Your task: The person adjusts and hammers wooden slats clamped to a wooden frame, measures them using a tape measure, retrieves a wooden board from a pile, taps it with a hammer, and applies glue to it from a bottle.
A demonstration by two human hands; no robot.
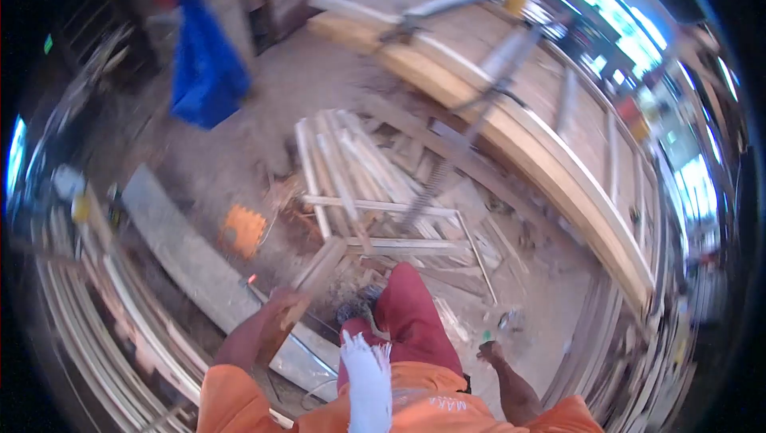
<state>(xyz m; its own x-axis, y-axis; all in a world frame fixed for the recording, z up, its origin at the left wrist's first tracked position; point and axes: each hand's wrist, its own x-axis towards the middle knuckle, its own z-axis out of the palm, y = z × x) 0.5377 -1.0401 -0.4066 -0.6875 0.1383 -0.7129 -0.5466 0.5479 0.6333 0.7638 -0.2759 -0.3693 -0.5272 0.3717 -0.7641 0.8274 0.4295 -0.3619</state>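
Observation:
My left hand (286,302) is at the lower left, closed around a wooden board (319,264) that slants up and away from it. The board's far end lies close to a wooden frame (407,247) on the floor. Lower right, my right hand (490,351) hangs beside my leg, its fingers curled; a small green thing (487,336) shows at the fingertips, too small to name. A long grey plank (187,245) runs beneath my left arm. An orange foam piece (243,230) lies on the floor beyond that plank.
A large wooden workbench (511,126) with clamps across it spans the upper right. Loose wooden strips (351,162) cover the floor ahead. Long timbers (120,305) are stacked at the left, more boards (590,337) at the right. A blue cloth (207,74) hangs at the upper left.

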